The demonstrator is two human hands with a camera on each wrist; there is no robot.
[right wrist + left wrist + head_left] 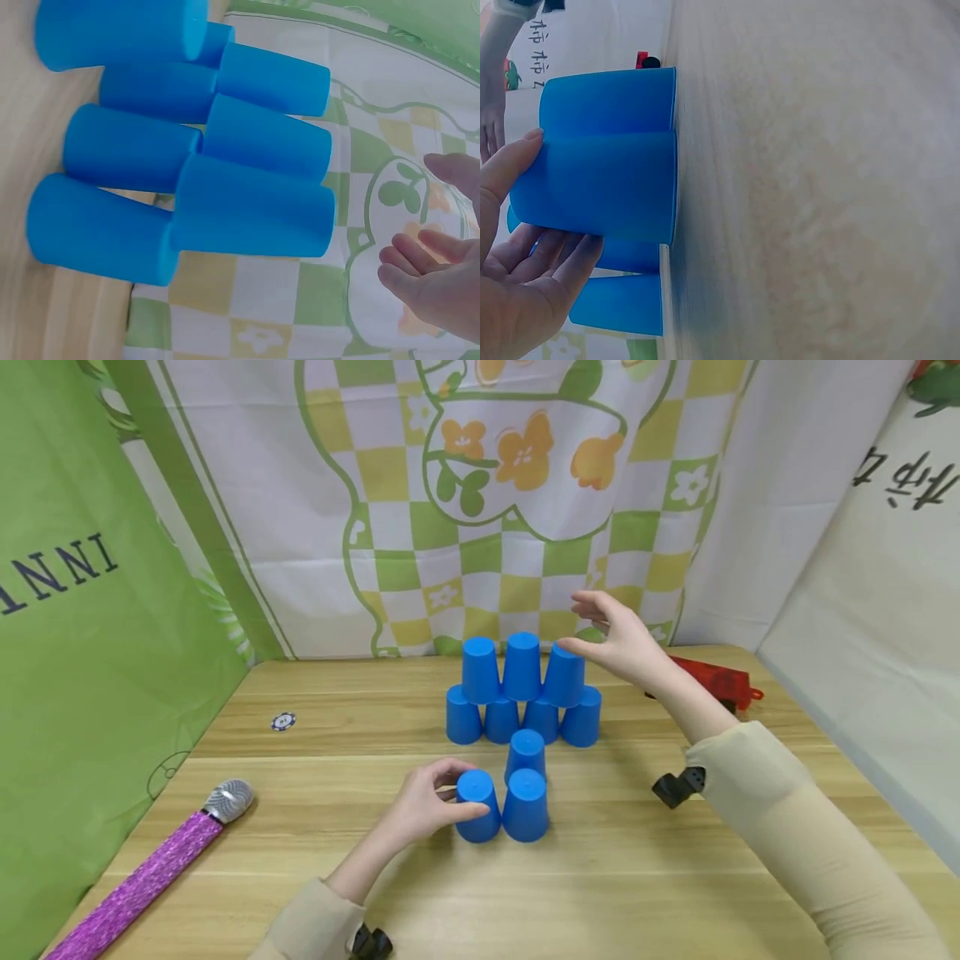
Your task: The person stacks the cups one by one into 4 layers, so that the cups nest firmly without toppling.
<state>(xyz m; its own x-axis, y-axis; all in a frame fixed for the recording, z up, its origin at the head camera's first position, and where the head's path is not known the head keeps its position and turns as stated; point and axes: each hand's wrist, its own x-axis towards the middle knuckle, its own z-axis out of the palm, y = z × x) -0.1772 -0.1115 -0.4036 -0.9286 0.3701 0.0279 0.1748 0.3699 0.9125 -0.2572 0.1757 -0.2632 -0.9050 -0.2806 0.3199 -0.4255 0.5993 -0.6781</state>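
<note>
In the head view my left hand (422,803) holds an upside-down blue cup (478,789) at the front left, thumb on its near side. The left wrist view shows thumb and fingers on opposite sides of that cup (600,180). Right beside it stands another blue cup (527,810), with a third cup (527,750) behind. Farther back, a row of three upside-down cups (521,668) rests on a lower row of several cups (465,718). My right hand (439,281), fingers loosely bent and holding nothing, is past the top of the upper right cup (255,210).
A microphone (228,800) with a glittery purple handle lies at the left of the wooden table (360,693). Near the back left is a poker chip (283,721). A red object (716,681) sits behind my right forearm. Patterned cloth (420,568) hangs behind the table.
</note>
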